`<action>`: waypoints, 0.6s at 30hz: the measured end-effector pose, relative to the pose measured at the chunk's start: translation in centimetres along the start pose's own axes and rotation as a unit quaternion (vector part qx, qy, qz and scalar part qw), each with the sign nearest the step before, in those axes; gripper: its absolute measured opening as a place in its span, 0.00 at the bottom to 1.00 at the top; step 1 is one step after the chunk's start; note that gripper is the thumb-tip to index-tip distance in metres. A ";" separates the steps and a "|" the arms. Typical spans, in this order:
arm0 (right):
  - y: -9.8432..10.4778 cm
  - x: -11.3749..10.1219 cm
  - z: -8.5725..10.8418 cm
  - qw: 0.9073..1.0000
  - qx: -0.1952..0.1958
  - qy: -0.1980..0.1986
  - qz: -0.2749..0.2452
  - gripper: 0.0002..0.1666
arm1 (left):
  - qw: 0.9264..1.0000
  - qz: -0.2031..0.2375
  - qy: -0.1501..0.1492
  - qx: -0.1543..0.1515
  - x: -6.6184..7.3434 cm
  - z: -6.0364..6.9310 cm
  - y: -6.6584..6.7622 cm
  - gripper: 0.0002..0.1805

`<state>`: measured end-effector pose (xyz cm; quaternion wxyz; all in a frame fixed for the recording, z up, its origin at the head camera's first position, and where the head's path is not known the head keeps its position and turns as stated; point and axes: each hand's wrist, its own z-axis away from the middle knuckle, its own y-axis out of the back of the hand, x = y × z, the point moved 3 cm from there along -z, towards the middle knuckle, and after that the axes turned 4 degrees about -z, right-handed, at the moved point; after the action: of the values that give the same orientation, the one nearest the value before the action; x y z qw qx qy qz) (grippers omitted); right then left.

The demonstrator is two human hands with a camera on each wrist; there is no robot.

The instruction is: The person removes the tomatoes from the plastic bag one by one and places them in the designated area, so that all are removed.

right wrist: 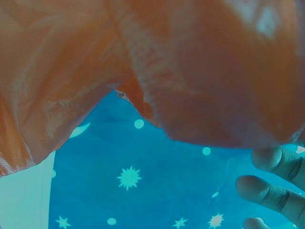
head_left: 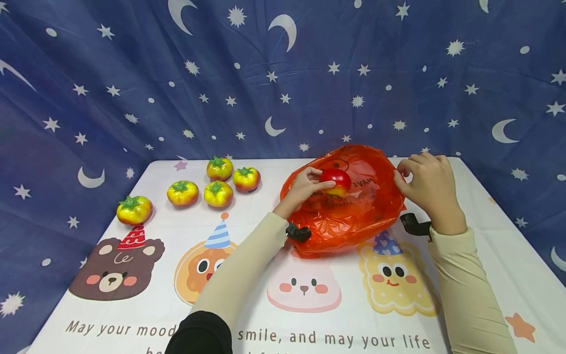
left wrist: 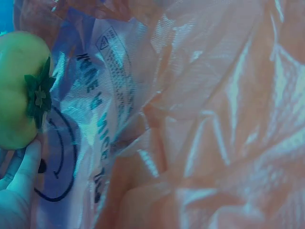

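Note:
A red and yellow tomato (head_left: pixel 336 182) is held in my left hand (head_left: pixel 305 188), over the mouth of a red plastic bag (head_left: pixel 353 223). Its green leafy top (left wrist: pixel 40 94) shows in the left wrist view, beside the bag's printed wall (left wrist: pixel 102 90). At the bag's right rim, my right hand (head_left: pixel 428 184) pinches the plastic between thumb and fingers. The right wrist view has several fingertips (right wrist: pixel 252 188) below the bag's orange-looking film (right wrist: pixel 205 71). The bag stands spread wide on the table; its bottom is hidden.
Several yellow-red tomatoes (head_left: pixel 218 193) lie at the table's back left, one (head_left: pixel 134 210) farther out near the left edge. A white cloth with printed cartoon animals covers the table (head_left: pixel 309 327). Behind it hangs a blue curtain (head_left: pixel 247 59) with moons and stars.

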<state>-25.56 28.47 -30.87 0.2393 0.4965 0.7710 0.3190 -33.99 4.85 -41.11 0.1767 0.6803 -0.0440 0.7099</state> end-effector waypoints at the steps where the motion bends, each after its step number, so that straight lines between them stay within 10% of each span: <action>1: 0.0 0.0 0.0 1.000 0.000 0.000 0.000 0.08 | 1.000 0.003 -0.006 -0.001 0.2 0.2 0.1 0.27; 18: 0.0 0.0 0.0 1.000 -0.001 -0.001 0.001 0.09 | 0.996 -0.012 -0.083 0.007 2.4 1.7 3.2 0.25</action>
<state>-25.58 28.45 -30.88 0.2400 0.4974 0.7700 0.3194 -33.37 1.79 -38.03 0.1762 0.7385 -0.0454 0.6492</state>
